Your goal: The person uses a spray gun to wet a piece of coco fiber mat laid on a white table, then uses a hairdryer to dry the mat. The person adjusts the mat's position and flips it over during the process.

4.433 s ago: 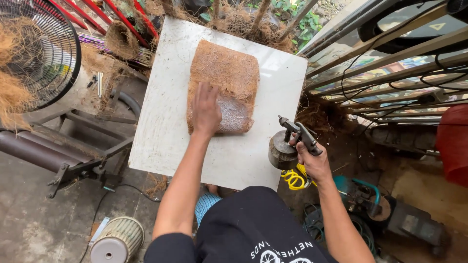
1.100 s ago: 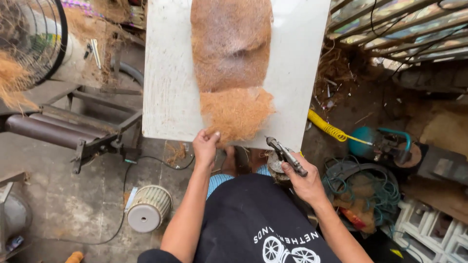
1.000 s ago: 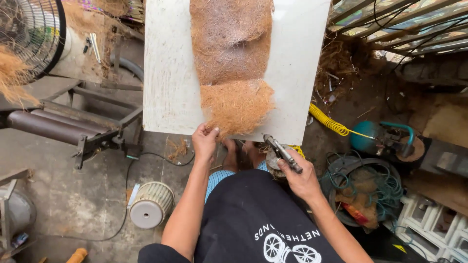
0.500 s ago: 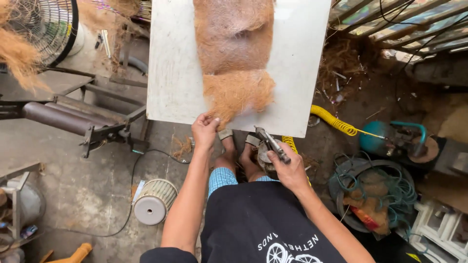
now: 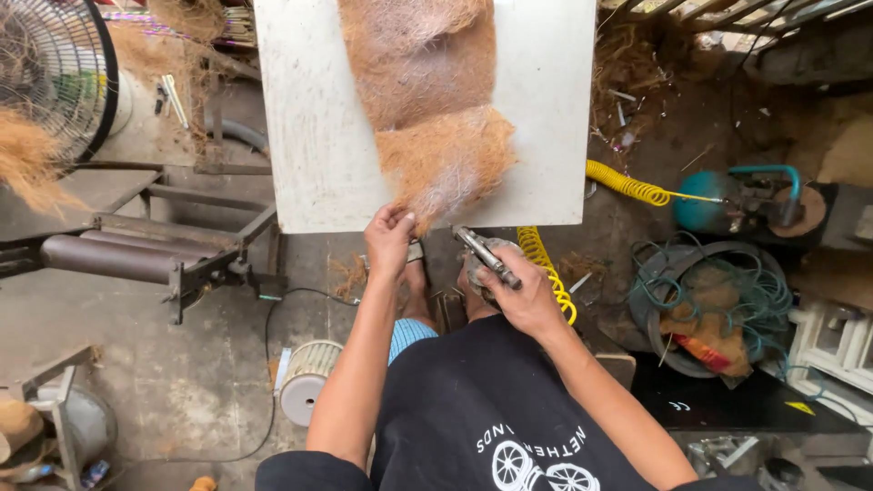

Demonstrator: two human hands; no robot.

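A brown coir fibre mat point(image 5: 427, 100) lies lengthwise on a white board point(image 5: 309, 136). Its near end is looser and frayed, reaching the board's front edge. My left hand point(image 5: 389, 238) pinches the fibres at that near edge. My right hand point(image 5: 518, 289) is closed on a metal pneumatic spray gun point(image 5: 485, 257) with a round cup under it, held just below the board's front edge, right of my left hand. A yellow coiled air hose point(image 5: 546, 264) runs from the gun off to the right.
A fan point(image 5: 55, 73) stands at the upper left with loose fibre on it. A metal roller frame point(image 5: 136, 255) sits left of me, a white spool point(image 5: 307, 393) on the concrete floor below. A teal compressor point(image 5: 727, 200) and a tyre full of cord point(image 5: 709, 309) lie at right.
The mat now lies with its frayed end at the board's near edge. My left hand went from pressing flat on the mat to pinching its near edge. The gun came down below the board.
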